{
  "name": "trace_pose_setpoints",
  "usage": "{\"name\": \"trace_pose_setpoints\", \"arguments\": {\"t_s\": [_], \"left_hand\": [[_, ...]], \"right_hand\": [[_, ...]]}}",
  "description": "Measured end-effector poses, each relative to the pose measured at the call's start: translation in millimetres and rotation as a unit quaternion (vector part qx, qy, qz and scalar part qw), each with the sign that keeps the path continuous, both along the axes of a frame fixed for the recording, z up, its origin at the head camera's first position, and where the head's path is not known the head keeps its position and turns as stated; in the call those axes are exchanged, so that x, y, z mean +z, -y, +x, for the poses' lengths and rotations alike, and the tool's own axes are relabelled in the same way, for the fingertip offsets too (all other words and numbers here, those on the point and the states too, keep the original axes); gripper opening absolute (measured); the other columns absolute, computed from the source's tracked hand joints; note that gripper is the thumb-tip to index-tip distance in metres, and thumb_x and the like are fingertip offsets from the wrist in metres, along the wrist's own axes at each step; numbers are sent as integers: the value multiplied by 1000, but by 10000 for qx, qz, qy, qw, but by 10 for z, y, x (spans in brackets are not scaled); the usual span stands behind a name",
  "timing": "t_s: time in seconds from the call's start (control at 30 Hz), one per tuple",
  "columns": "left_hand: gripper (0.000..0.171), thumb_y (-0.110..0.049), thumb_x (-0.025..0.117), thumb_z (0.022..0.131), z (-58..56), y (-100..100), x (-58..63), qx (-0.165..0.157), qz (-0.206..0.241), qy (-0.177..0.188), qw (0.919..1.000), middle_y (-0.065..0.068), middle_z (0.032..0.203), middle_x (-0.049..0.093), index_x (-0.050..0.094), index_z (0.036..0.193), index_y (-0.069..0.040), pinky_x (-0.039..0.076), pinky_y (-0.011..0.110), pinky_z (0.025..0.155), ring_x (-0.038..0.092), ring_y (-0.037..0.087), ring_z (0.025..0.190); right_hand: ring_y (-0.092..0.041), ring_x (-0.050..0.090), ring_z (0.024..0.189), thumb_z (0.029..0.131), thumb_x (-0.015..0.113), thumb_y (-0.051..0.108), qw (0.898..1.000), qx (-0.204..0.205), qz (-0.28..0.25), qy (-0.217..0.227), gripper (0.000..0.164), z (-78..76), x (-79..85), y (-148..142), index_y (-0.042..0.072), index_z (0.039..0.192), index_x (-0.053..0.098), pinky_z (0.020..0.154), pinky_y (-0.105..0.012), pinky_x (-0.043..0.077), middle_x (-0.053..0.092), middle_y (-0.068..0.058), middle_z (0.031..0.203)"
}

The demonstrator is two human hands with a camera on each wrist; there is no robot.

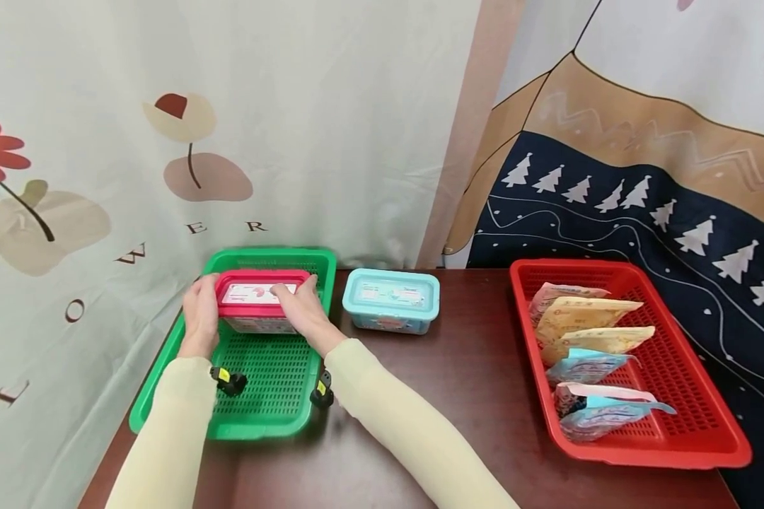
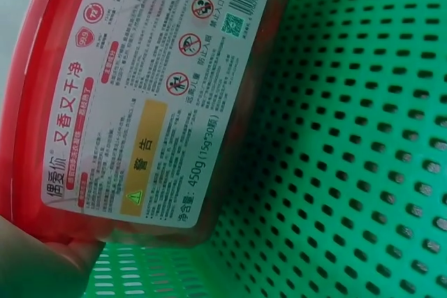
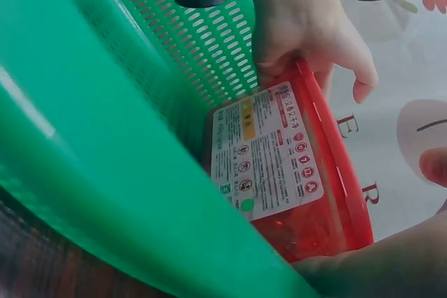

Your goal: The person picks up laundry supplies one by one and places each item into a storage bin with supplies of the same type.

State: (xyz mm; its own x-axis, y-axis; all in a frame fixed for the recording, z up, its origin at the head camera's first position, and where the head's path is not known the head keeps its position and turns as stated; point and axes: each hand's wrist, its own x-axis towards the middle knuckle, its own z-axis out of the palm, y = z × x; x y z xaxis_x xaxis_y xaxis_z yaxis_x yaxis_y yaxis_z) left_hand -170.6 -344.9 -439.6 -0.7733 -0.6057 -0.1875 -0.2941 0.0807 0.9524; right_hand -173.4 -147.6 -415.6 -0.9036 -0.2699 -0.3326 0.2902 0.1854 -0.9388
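Observation:
A plastic tub with a red lid and a printed white label is in the back part of the green basket. My left hand grips the tub's left end. At the opposite end my right hand holds it, thumb over the lid. In the left wrist view the label faces the camera, with the basket's perforated wall beside it. The right wrist view shows the red tub between both hands, partly covered by the basket rim. Whether the tub's underside touches the basket floor is hidden.
Just right of the green basket stands a light-blue lidded tub on the dark wooden table. Farther right, a red basket holds several upright packets. A printed curtain hangs behind the table.

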Motion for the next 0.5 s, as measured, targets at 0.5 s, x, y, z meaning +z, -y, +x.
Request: {"name": "trace_pose_setpoints", "arguments": {"t_s": [0.5], "left_hand": [[64, -43, 45, 104, 22, 40, -104, -802, -1039, 203, 9911, 16, 156, 45, 44, 155, -3, 32, 45, 119, 42, 30, 141]], "right_hand": [[-23, 21, 157, 100, 57, 39, 9994, -143, 300, 43, 89, -28, -59, 38, 7, 166, 6, 121, -43, 31, 17, -9, 172]]}}
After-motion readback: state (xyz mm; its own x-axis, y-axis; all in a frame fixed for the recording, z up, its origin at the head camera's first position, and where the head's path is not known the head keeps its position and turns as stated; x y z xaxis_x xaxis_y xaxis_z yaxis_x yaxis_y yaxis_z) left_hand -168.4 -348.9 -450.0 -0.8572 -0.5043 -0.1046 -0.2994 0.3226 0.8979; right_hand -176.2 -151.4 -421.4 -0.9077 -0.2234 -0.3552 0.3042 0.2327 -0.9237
